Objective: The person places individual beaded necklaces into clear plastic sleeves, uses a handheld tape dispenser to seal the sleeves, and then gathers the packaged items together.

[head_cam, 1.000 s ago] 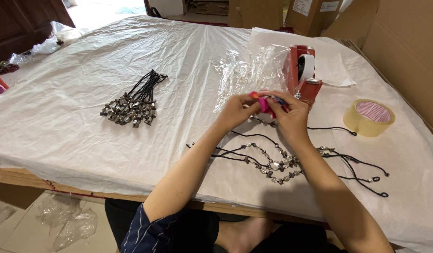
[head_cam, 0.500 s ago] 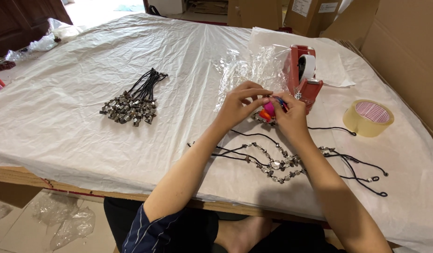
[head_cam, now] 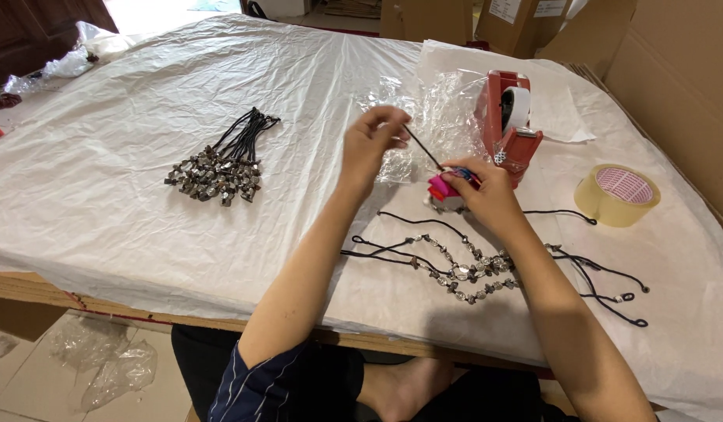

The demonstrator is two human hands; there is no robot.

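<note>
L hand (head_cam: pixel 375 139) pinches a black cord (head_cam: pixel 424 148) taut; R hand (head_cam: pixel 486 191) clamps a pink spool (head_cam: pixel 443 191). Mid-pull, prob. measuring cord. Next needs steady tension.

Both forearms are bare from the elbow down to the fingers, with no watch, bracelet or ring visible on either. The left hand (head_cam: pixel 373 141) and the right hand (head_cam: pixel 486 191) wear no gloves; the fingernails are too small in the head view to tell anything about them. Far back from the fingers of the left hand, at the upper arm, sits the edge of a dark navy sleeve (head_cam: pixel 256 387) with thin pale vertical stripes, cut short above the elbow. Below the arms, dark trousers (head_cam: pixel 330 375) cover the lap, and a bare foot (head_cam: pixel 404 391) shows between the legs.
</note>
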